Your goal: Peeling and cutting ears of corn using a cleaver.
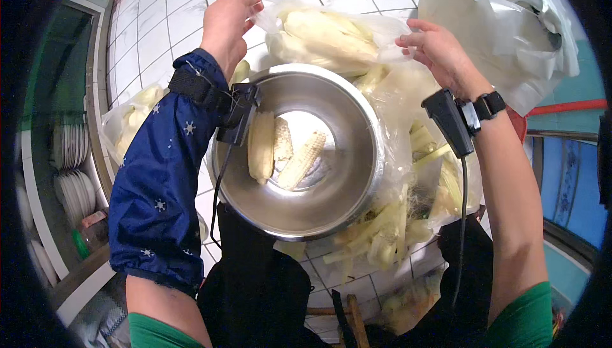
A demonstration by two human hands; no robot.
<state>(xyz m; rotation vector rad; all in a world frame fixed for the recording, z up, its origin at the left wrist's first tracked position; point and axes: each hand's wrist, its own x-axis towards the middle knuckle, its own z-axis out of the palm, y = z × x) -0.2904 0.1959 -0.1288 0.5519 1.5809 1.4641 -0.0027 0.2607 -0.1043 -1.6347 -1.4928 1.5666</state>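
Observation:
Beyond the bowl, a clear plastic bag (325, 44) filled with pale ears of corn is stretched between my two hands. My left hand (232, 25) pinches its left edge, and my right hand (428, 51) holds its right edge with the fingertips. Just in front of me, a large stainless steel bowl (334, 200) contains a plump corn ear (261, 149) at its left side, a short piece of corn (282, 140) beside it, and a slim corn cob (303, 159) lying at a slant. Part of the bowl's left rim is hidden by the device on my left wrist.
A plastic bag of corn husks (435, 171) lies against the bowl's right side, with husks spilling below. Another bag of corn (138, 114) rests at left on the tiled floor (158, 27). A large whitish plastic sack (497, 27) stands at upper right. Plates (71, 147) fill a cabinet at left.

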